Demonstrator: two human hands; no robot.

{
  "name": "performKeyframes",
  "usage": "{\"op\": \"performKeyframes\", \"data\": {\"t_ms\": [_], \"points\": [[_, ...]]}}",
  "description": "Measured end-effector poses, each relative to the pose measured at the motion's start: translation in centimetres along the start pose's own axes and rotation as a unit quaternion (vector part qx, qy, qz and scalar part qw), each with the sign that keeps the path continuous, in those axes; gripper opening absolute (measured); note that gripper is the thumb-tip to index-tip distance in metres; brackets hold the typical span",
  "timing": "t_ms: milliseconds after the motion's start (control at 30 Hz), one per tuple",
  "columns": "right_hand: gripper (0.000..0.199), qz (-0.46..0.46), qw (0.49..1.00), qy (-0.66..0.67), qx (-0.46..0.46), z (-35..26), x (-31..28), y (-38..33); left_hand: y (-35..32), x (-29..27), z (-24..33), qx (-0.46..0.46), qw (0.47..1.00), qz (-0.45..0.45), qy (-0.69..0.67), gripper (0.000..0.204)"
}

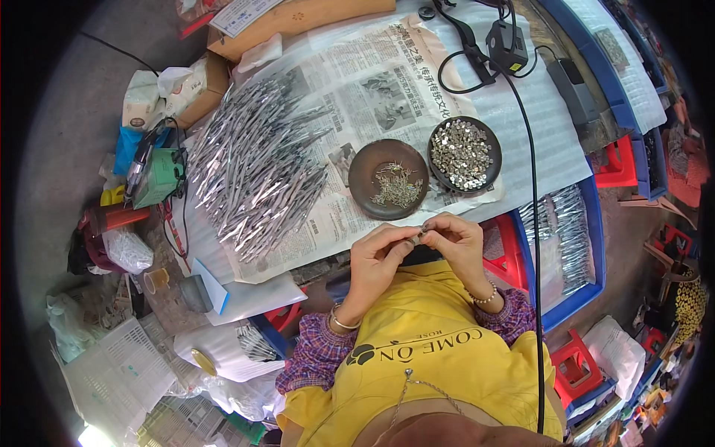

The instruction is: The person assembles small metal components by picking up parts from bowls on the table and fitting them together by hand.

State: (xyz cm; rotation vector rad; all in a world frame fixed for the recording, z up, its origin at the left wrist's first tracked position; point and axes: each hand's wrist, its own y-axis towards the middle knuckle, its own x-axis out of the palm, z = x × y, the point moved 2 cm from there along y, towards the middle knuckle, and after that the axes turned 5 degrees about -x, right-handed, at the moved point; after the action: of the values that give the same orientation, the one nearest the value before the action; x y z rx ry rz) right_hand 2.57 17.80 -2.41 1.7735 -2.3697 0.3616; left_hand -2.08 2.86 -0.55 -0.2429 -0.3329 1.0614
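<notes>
My left hand (381, 255) and my right hand (454, 242) meet just in front of the table's near edge, thumbs and fingers pinched together. Between the fingertips is a tiny greyish piece (418, 237), too small to tell its kind. Just beyond my hands a round brown dish (365, 195) holds a heap of thin, short metal pins (396, 186). To its right, a second dark round dish (491, 180) is filled with small shiny metal pieces (460, 153). On the left, a large pile of long, thin silvery metal strips (261, 167) lies over the newspaper (350, 93).
A black cable (533, 223) hangs down right of my right hand. Blue trays (588, 223) of silvery strips stand at the right, beside red stools (510, 249). A green box (156, 179) with wires sits at the left. A black device (508, 46) stands at the back.
</notes>
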Motion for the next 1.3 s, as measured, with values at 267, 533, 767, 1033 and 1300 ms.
{"op": "performKeyframes", "data": {"t_ms": [267, 533, 767, 1033, 1300], "points": [[0.01, -0.015, 0.996, 0.029, 0.085, 0.3, 0.2, -0.1, -0.1, -0.3, 0.3, 0.088, 0.993, 0.036, 0.068, 0.023], [0.012, -0.011, 0.996, 0.035, 0.084, 0.7, 0.5, -0.3, 0.1, -0.2, 0.1, 0.098, 0.994, 0.034, 0.045, 0.021], [0.009, -0.054, 0.994, -0.088, -0.018, 0.0, 0.8, 0.0, -0.1, -0.3, -0.2, 0.083, 0.996, 0.035, 0.028, 0.023], [0.01, -0.047, 0.979, -0.18, -0.089, 0.0, 0.6, -0.3, -0.4, -0.4, -0.8, 0.068, 0.997, 0.031, 0.019, 0.02], [0.014, -0.01, 0.994, -0.084, -0.074, -0.5, 0.7, 0.1, -1.0, 0.2, -0.9, 0.023, 0.999, 0.014, -0.022, 0.018]]}}
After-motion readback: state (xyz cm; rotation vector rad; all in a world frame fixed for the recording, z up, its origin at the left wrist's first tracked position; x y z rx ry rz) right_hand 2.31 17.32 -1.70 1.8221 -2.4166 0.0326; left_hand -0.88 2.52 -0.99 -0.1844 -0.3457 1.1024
